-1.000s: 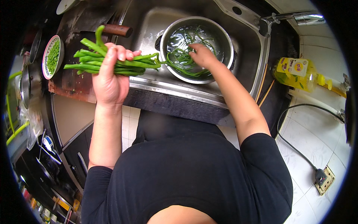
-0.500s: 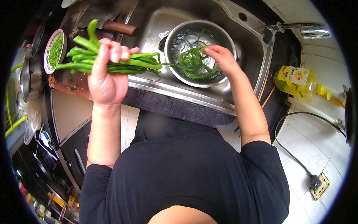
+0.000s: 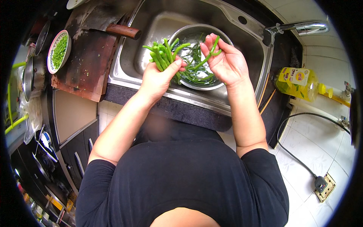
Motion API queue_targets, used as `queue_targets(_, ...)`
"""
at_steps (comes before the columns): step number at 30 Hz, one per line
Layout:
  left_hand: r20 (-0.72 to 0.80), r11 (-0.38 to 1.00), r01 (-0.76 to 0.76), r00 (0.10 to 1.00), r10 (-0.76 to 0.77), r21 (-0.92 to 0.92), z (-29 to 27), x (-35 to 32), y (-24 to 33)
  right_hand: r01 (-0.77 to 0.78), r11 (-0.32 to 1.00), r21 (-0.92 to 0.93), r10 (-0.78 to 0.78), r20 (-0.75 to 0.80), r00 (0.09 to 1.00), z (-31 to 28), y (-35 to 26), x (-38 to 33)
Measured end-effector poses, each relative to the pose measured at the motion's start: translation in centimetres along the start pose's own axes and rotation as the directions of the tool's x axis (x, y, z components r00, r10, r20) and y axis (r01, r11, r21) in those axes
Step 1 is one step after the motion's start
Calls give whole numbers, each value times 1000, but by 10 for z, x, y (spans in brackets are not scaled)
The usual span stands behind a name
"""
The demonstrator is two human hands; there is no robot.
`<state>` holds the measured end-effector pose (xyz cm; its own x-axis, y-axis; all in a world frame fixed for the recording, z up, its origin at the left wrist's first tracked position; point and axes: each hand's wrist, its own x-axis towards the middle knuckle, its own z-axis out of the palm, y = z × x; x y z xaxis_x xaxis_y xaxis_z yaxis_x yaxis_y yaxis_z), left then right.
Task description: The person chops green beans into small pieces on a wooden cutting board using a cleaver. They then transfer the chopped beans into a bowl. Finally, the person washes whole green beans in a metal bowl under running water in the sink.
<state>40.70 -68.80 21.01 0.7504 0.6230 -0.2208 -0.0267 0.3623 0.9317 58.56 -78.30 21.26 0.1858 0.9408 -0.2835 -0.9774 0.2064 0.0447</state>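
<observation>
My left hand (image 3: 159, 77) grips a bunch of long green beans (image 3: 163, 53), their ends pointing up over the sink. My right hand (image 3: 226, 62) pinches a single curved green bean (image 3: 208, 56) between its fingers, close beside the bunch. Both hands hover above a round steel bowl (image 3: 223, 36) that sits in the steel sink (image 3: 147, 41) and holds more green beans (image 3: 196, 73) in water.
A worn wooden cutting board (image 3: 89, 62) with a wooden-handled knife (image 3: 123, 31) lies left of the sink. A small bowl of chopped green pieces (image 3: 58, 51) stands at its far left. A faucet (image 3: 298, 27) and a yellow bottle (image 3: 297, 83) are to the right. A black cable (image 3: 298, 159) runs across the floor tiles.
My left hand has carried the bean bunch from over the cutting board rightward to above the bowl. My right hand has lifted one bean out of the bowl toward the bunch.
</observation>
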Motion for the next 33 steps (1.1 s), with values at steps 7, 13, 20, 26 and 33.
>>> queue_targets(7,38,999,46,998,-46,7,8,-3,-14,127,991,38,-129,44,991,10,31,7)
queue_targets(13,-81,965,-133,990,117,-226,5,1,-11,324,755,-570,-419,-40,907,8,63,0)
queue_targets(20,-35,961,-129,992,124,-246,-1,-3,-5,102,771,-628,-203,-92,975,-11,75,-12)
queue_targets(26,82,985,-136,986,144,-105,-3,-7,0,-211,920,-331,109,-303,947,-12,63,-9)
queue_targets(33,345,752,-586,802,487,301,-14,1,-3,-299,940,-164,220,-378,899,-8,54,-7)
